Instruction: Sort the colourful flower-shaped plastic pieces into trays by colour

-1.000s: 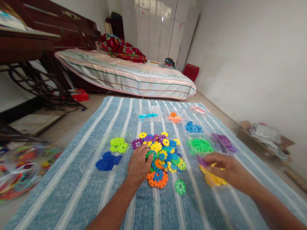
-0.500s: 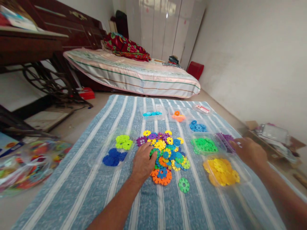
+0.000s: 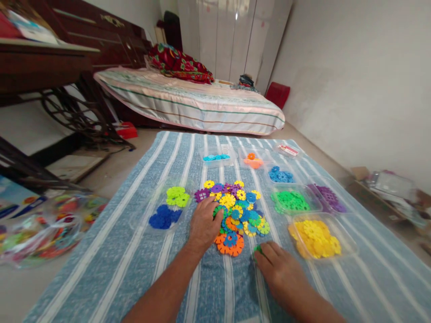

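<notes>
A heap of colourful notched plastic discs (image 3: 235,215) lies in the middle of the striped cloth. My left hand (image 3: 204,224) rests on its left edge, thumb and fingers apart, over a purple piece (image 3: 201,195) and a green disc. My right hand (image 3: 281,267) is at the near side of the heap, its fingers closed around a single green notched disc (image 3: 257,248), mostly hidden under them. A large orange disc (image 3: 230,245) with a small blue one on it lies between both hands.
Clear boxes hold sorted pieces: yellow (image 3: 314,238), green (image 3: 291,200), purple (image 3: 328,197), blue (image 3: 281,175), orange (image 3: 253,161) and light blue (image 3: 216,157). At left, one box has lime (image 3: 177,196) and dark blue (image 3: 164,217) pieces. A bed (image 3: 202,107) stands beyond.
My right hand has moved left and nearer, from the purple pieces' box to the loose green disc, and closed on it. My left hand stays on the heap. The view has shifted slightly.
</notes>
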Tool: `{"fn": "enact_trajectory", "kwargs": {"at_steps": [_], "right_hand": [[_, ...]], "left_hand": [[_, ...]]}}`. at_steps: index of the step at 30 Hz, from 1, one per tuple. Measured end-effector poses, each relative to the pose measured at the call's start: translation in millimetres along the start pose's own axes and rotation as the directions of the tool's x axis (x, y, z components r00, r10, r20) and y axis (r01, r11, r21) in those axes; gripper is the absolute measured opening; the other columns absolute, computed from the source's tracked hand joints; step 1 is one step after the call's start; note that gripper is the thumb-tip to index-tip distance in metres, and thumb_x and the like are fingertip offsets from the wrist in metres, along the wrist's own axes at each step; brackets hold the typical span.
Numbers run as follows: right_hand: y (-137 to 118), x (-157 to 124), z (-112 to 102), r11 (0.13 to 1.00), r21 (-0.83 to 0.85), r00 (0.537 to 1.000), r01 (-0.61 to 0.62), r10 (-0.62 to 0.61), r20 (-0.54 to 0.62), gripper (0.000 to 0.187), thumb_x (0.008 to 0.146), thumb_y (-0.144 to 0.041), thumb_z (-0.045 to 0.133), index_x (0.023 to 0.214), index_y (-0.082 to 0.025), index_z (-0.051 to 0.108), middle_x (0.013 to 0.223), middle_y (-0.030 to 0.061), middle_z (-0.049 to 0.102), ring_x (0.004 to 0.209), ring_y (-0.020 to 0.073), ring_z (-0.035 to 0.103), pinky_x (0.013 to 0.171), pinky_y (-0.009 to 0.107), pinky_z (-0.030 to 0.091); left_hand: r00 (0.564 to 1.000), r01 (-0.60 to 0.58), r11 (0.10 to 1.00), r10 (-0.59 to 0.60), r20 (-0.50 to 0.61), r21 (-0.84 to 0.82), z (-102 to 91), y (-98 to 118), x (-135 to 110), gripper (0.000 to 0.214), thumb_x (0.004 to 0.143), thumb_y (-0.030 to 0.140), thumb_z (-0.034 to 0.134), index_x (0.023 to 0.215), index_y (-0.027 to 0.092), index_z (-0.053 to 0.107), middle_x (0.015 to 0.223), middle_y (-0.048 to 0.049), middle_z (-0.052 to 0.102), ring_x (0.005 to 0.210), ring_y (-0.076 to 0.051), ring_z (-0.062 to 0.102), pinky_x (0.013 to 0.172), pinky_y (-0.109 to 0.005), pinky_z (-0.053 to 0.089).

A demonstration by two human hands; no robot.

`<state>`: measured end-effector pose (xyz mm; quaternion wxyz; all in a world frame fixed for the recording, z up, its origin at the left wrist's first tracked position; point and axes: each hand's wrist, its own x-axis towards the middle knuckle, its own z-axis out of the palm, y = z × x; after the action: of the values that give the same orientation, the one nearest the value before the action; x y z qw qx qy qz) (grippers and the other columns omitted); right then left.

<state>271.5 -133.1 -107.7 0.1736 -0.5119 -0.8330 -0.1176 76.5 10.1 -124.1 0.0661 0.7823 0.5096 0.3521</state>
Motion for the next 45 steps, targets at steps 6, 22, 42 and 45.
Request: {"fn": "enact_trajectory", "kwargs": {"at_steps": [6,22,42,45], "right_hand": [[16,3,-14,0.996,0.086,0.998,0.024,-0.030,0.063,0.024,0.079,-0.003,0.041,0.084,-0.016,0.061,0.072,0.0049,0.060,0.068,0.0157,0.054,0.062,0.026,0.044],[13,45,-27,0.997,0.072,0.991,-0.035,0.044,-0.129,0.019,0.089,-0.026,0.046,0.096,-0.016,0.061,0.093,0.0093,0.064,0.087,0.0195,0.059,0.076,0.032,0.050],[38,83,-29,0.967,0.254,0.994,-0.017,0.043,-0.097,0.023,0.091,-0.020,0.042,0.079,-0.019,0.062,0.072,0.0025,0.062,0.068,0.0119,0.058,0.064,0.022,0.046],[86,133,-36,0.989,-0.039,0.972,-0.145,0.135,-0.195,0.029,0.090,-0.028,0.041,0.078,-0.017,0.065,0.075,0.0050,0.064,0.068,0.0142,0.058,0.062,0.024,0.042]], "left_hand": [[1.000,0.004,1.000,-0.004,0.000,0.003,-0.3,2,0,0.019,0.081,0.026,0.049,0.089,0.016,0.063,0.110,-0.0114,0.063,0.106,-0.025,0.055,0.095,-0.043,0.044],[0.999,0.031,0.999,-0.030,0.025,-0.021,-2.5,8,-2,0.017,0.080,0.025,0.051,0.088,0.017,0.063,0.110,-0.0108,0.062,0.108,-0.024,0.054,0.096,-0.042,0.044],[1.000,0.025,0.999,-0.025,-0.003,-0.027,-0.7,4,-4,0.015,0.080,0.024,0.050,0.086,0.019,0.062,0.110,-0.0094,0.062,0.107,-0.024,0.053,0.094,-0.042,0.045],[1.000,0.012,1.000,-0.013,-0.010,-0.018,0.3,3,-4,0.015,0.079,0.022,0.050,0.088,0.019,0.062,0.110,-0.0086,0.061,0.107,-0.023,0.054,0.094,-0.042,0.045]]}}
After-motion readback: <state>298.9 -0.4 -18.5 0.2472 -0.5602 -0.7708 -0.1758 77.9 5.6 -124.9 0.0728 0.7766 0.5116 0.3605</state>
